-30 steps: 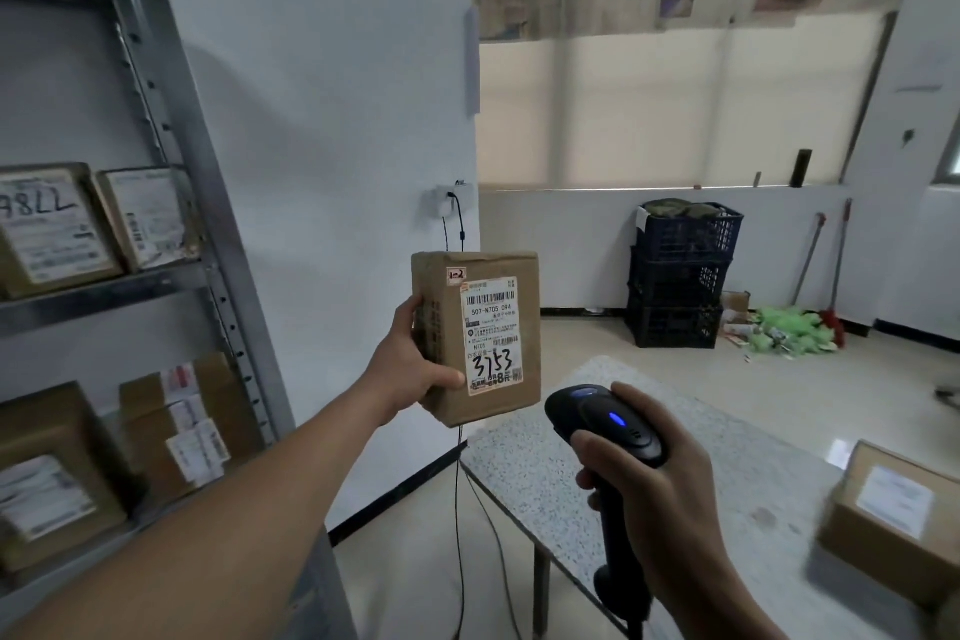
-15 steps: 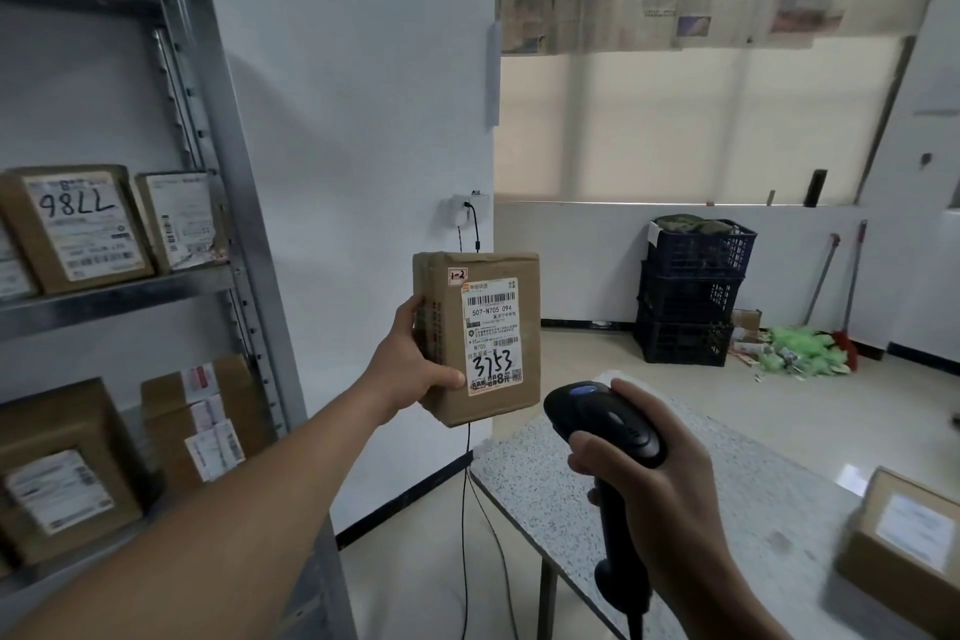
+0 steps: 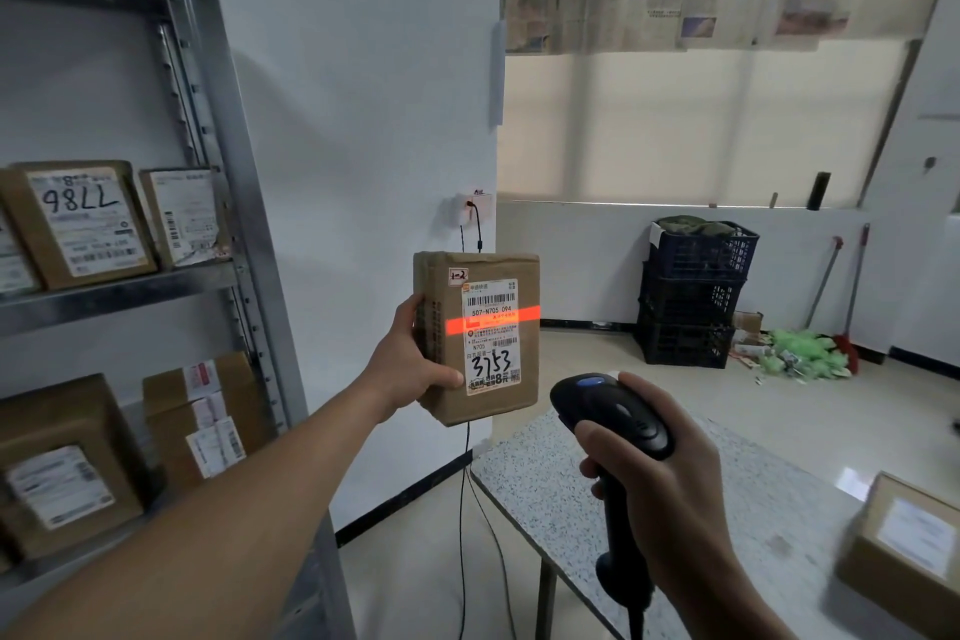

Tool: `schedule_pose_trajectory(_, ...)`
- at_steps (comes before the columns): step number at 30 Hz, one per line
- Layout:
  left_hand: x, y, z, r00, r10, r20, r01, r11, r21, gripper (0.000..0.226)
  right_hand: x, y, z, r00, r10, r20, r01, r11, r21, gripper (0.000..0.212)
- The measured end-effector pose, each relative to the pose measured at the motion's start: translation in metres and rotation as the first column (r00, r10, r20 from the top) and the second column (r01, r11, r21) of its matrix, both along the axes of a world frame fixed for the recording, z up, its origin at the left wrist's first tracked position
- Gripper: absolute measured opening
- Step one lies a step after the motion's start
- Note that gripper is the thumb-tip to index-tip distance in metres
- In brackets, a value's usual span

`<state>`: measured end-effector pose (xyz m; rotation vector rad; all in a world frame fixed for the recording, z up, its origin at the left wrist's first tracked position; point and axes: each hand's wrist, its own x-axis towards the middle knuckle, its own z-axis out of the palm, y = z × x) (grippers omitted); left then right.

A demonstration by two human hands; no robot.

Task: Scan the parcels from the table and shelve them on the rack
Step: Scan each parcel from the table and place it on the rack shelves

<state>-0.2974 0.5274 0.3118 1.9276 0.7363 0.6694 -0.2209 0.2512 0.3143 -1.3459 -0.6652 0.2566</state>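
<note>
Down at five o'clock, my right hand [image 3: 675,499] is wrapped round the scanner [image 3: 618,411], above the table [image 3: 545,483]. Second parcel [image 3: 904,546] lies on the table at four o'clock. Dead centre, my left hand [image 3: 410,369] grips the parcel [image 3: 488,343] upright, label facing me, red scan line [image 3: 493,322] across it. Rack [image 3: 228,203] at nine o'clock, shelved parcels [image 3: 83,224] on it. Crates [image 3: 696,296] stacked far off at two o'clock.

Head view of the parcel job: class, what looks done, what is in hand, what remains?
Done: several parcels stand on the rack. In hand: the left grip holds parcel 3753 while the right grip aims the scanner, its red beam across the label. Left: shelve this parcel; another box waits on the table.
</note>
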Motion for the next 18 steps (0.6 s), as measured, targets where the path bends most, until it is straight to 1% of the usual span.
schedule_pose_trajectory(8, -0.014, 0.0, 0.004, 1.0, 0.03, -0.001, -0.03, 1.0, 0.007, 0.113, -0.006, -0.002, 0.008, 0.999, 0.032, 0.026, -0.033, 0.999, 0.014, 0.047)
schedule_pose_trajectory(13, -0.033, -0.002, 0.008, 0.998, 0.07, -0.001, -0.07, 0.997, -0.007, 0.117, -0.015, -0.002, 0.014, 0.995, 0.067, 0.071, -0.068, 0.998, 0.012, 0.04)
schedule_pose_trajectory(18, -0.062, -0.003, 0.01, 0.992, 0.127, 0.02, -0.126, 0.992, -0.029, 0.119, -0.026, 0.002, 0.015, 0.988, 0.102, 0.112, -0.104, 0.994, 0.014, 0.045)
